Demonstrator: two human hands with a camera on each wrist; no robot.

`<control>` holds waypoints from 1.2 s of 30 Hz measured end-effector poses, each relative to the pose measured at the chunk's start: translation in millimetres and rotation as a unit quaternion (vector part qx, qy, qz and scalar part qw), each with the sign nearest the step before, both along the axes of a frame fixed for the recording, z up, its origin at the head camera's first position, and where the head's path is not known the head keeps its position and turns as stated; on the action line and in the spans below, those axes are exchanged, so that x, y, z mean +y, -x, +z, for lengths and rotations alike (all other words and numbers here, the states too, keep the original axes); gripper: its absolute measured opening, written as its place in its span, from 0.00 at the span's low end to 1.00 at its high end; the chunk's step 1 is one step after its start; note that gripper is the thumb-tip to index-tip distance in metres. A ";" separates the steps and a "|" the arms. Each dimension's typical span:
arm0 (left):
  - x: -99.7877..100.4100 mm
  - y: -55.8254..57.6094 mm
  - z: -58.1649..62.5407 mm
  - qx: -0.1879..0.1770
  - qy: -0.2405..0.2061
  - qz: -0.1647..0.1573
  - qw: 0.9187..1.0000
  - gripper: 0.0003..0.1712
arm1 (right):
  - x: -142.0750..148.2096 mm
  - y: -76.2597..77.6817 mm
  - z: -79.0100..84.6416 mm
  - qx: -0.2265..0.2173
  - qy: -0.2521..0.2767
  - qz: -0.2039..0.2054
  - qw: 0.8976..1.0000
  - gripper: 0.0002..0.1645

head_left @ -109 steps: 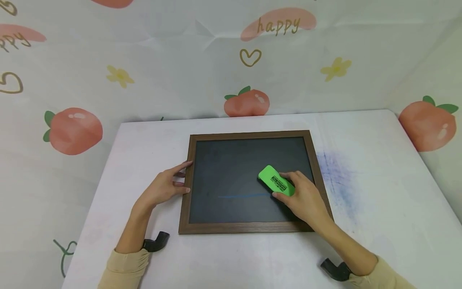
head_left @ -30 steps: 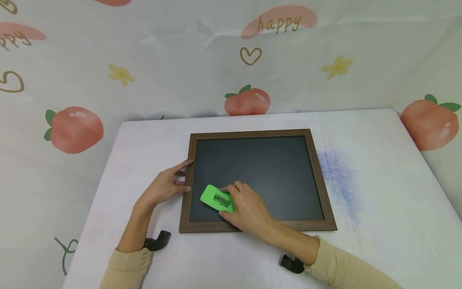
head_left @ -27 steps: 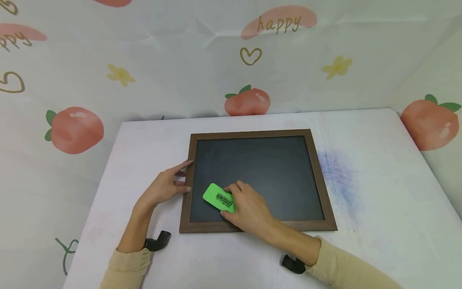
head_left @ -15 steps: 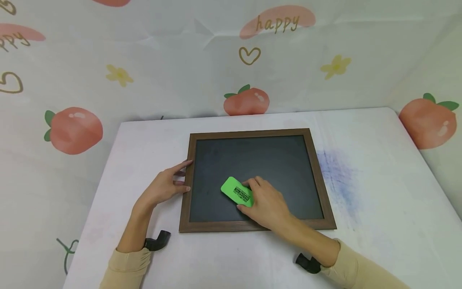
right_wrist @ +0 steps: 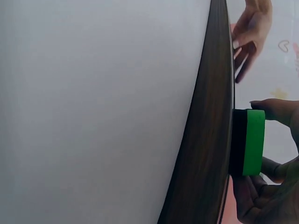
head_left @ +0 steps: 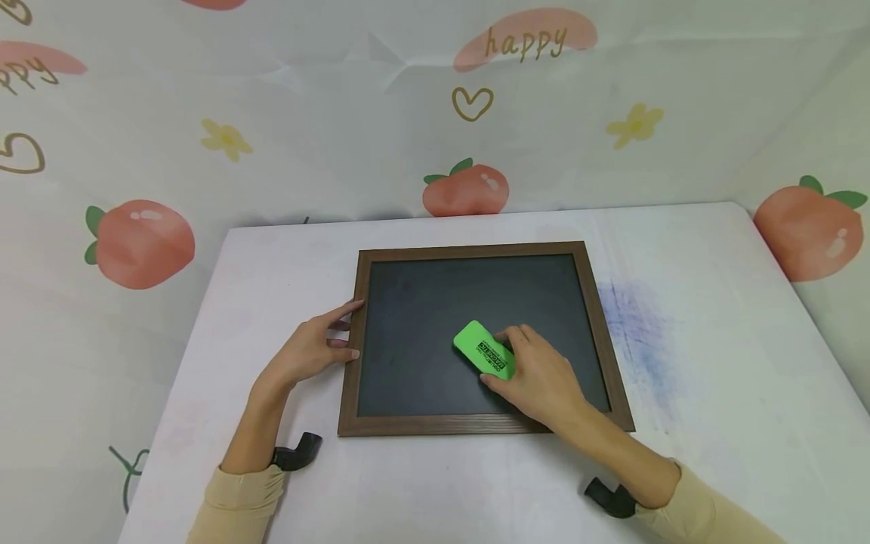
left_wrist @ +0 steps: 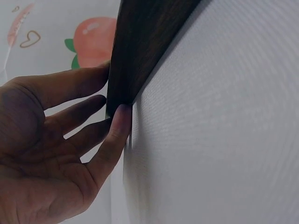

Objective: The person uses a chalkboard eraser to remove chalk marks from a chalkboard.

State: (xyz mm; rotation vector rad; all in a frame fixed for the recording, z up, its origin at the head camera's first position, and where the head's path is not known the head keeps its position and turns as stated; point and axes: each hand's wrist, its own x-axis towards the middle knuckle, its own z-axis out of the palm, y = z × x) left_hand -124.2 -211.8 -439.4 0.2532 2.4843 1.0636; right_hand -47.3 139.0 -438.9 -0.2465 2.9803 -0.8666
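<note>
A small blackboard [head_left: 421, 325] in a brown wooden frame [head_left: 442, 425] lies on the white table. My right hand [head_left: 540, 378] grips a green magnetic board eraser [head_left: 484, 349] between thumb and fingers, its dark underside on the board surface, right of the middle. In the right wrist view the eraser [right_wrist: 254, 142] shows side-on against the board. My left hand [head_left: 309, 351] touches the left side of the frame, fingers fairly straight; in the left wrist view the fingertips meet the outer edge of the frame [left_wrist: 135, 56]. The black board surface shows no drawn line.
A blue smudge [head_left: 639, 332] marks the table to the right of the board. A patterned white cloth [head_left: 326, 151] with peaches and flowers hangs behind the table. Black wrist-worn devices [head_left: 297, 452] sit near both wrists, by the beige sleeves [head_left: 234, 499].
Several seconds ago a blue line crossed the lower board; it is gone. The right hand carried the eraser left, then over the last second back right and slightly up. The left hand stayed put.
</note>
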 end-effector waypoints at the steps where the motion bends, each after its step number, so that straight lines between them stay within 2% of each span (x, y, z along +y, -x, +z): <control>1: 0.0 0.0 0.0 0.001 0.000 0.000 1.000 0.50 | 2.5 0.0 0.0 -0.001 0.002 -0.002 1.000 0.34; 14: 0.1 0.0 0.7 -0.003 0.000 0.000 1.000 0.50 | 43.5 1.7 -1.8 0.003 0.002 -0.033 0.999 0.35; 28: -1.1 -1.4 -0.2 -0.004 -0.003 0.000 1.000 0.50 | 72.6 4.8 -2.3 0.040 0.017 -0.054 0.998 0.35; 36: -0.5 -0.5 0.7 -0.002 -0.003 -0.001 1.000 0.50 | 88.0 10.1 1.7 0.004 0.050 -0.083 0.995 0.37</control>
